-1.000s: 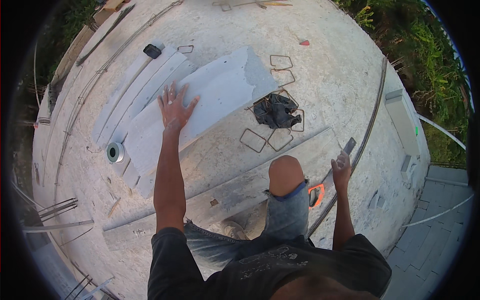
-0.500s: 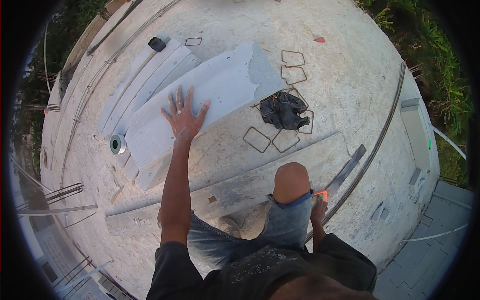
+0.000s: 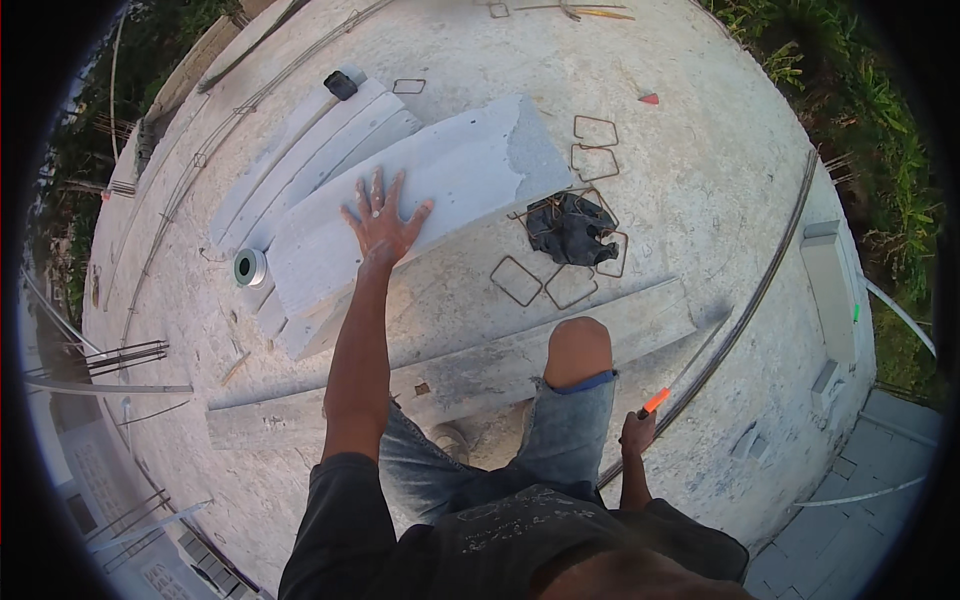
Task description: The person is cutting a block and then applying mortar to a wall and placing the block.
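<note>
Head view: the block [image 3: 450, 165] lies left of the bare knee [image 3: 579, 352], beside the slabs [image 3: 318, 165], with the left hand [image 3: 385, 235] spread flat on its top, fingers splayed and grasping nothing, while the right hand [image 3: 638, 432] is wrapped round the handle of the saw [image 3: 656, 401]. Because that palm only rests there without clasping an edge, a sideways push could make the block slide. The saw slants between the knee and the dark bars [image 3: 783, 248], so a careless swing might snag its teeth or nick skin.
</note>
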`<move>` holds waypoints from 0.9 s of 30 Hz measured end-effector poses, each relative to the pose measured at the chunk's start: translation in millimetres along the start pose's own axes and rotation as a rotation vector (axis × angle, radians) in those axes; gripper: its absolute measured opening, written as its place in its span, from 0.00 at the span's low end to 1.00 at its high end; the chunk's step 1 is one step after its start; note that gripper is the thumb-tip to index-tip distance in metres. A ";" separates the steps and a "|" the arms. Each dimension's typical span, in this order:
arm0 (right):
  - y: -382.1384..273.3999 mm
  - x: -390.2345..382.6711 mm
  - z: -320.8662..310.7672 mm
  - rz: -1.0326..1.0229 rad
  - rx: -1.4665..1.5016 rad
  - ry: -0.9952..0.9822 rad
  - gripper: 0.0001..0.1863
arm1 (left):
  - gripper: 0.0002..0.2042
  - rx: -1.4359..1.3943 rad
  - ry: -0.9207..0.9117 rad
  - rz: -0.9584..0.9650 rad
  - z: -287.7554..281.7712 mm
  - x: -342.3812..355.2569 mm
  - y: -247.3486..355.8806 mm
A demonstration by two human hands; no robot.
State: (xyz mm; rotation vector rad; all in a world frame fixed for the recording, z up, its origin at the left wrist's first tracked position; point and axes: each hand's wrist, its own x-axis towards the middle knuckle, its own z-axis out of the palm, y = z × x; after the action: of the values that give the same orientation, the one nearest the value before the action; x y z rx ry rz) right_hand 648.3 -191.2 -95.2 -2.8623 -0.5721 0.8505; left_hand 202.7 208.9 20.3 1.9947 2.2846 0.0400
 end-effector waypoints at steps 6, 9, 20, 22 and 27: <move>-74.7 -32.3 -115.3 -0.601 0.781 0.233 0.08 | 0.40 -0.085 -0.057 0.009 0.2 1.8 -2.1; -152.0 -64.2 -163.3 -0.781 0.766 0.383 0.09 | 0.38 -0.098 0.068 0.074 13.2 5.3 7.4; -302.0 -169.3 -102.0 -1.066 0.676 0.050 0.15 | 0.38 -0.077 0.042 0.008 6.0 2.9 7.3; -298.5 -160.7 -75.4 -1.014 0.586 -0.030 0.15 | 0.38 -0.064 0.022 -0.004 4.4 1.5 10.3; -294.6 -156.8 -58.8 -1.000 0.578 -0.147 0.14 | 0.38 -0.114 -0.015 0.013 7.1 2.7 0.7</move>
State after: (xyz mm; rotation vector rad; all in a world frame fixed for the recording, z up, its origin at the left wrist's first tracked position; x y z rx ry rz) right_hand 463.3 21.7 92.5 -1.6646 -1.3252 0.8181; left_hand 203.7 211.4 13.1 1.9468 2.2076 0.1528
